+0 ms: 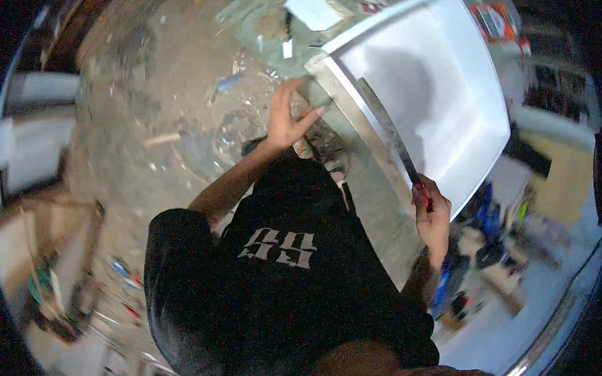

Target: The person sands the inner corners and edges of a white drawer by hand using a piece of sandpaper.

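My right hand (433,216) is closed around the red handle of a long, flat file (393,133) with a dark blade. The blade points away and to the left, over a large white tray-shaped piece (465,59) with raised sides. Along that piece's near left side runs a pale, flat rim (351,110), close beside the blade; I cannot tell whether the two touch. My left hand (286,119) is held apart from the rim's far corner, fingers spread and holding nothing. A shadow falls inside the white piece.
Scraps and debris litter the dirty floor (197,65), including a short wooden stick (163,139). A white sheet (314,8) lies at the far side. On the right, tools and blue items (491,214) crowd a light surface. A wooden frame (84,248) stands at the left.
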{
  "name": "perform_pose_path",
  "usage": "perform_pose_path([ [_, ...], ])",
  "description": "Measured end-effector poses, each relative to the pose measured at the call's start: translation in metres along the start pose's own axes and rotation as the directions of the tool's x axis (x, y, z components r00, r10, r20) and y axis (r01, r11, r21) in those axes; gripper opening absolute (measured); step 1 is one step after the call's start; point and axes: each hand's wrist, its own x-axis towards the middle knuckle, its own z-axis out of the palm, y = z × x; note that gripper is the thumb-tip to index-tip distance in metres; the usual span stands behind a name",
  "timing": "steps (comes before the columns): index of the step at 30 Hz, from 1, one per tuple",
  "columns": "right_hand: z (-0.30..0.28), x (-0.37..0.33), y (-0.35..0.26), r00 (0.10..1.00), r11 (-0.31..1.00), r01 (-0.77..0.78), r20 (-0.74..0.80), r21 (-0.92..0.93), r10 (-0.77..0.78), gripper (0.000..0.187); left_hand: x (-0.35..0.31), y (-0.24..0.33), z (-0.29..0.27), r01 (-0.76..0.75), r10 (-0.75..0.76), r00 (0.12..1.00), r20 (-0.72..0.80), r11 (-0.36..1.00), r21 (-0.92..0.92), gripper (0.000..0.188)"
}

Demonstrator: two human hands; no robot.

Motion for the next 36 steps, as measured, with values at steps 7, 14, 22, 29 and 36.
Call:
perform_pose_path([
  [7, -0.018, 0.107, -0.089, 0.783, 0.732, 0.583, 0.486, -0.352, -0.390, 0.041, 0.025, -0.052, 0.049, 0.024, -0.105, 0.918, -0.383, 0.977, -0.210, 0.125],
  [14, 0.003, 0.163, -0.166, 0.730, 0.428, 0.672, 0.639, -0.604, -0.245, 0.045, 0.050, -0.052, 0.091, -0.117, -0.257, 0.727, -0.637, 0.868, -0.483, 0.089],
  [22, 0.030, 0.174, -0.218, 0.641, 0.336, 0.765, 0.703, -0.550, -0.307, 0.052, 0.179, -0.023, -0.009, -0.400, 0.449, 0.869, 0.210, 0.885, -0.237, 0.037],
  [29, 0.039, 0.166, -0.233, 0.737, 0.238, 0.670, 0.669, -0.704, -0.096, 0.073, 0.187, -0.045, 0.025, -0.323, 0.370, 0.900, 0.232, 0.921, -0.217, 0.037],
  [36, 0.034, 0.141, -0.233, 0.721, 0.098, 0.692, 0.682, -0.715, -0.121, 0.073, 0.206, -0.042, 0.053, -0.378, 0.427, 0.865, 0.264, 0.900, -0.219, 0.036],
])
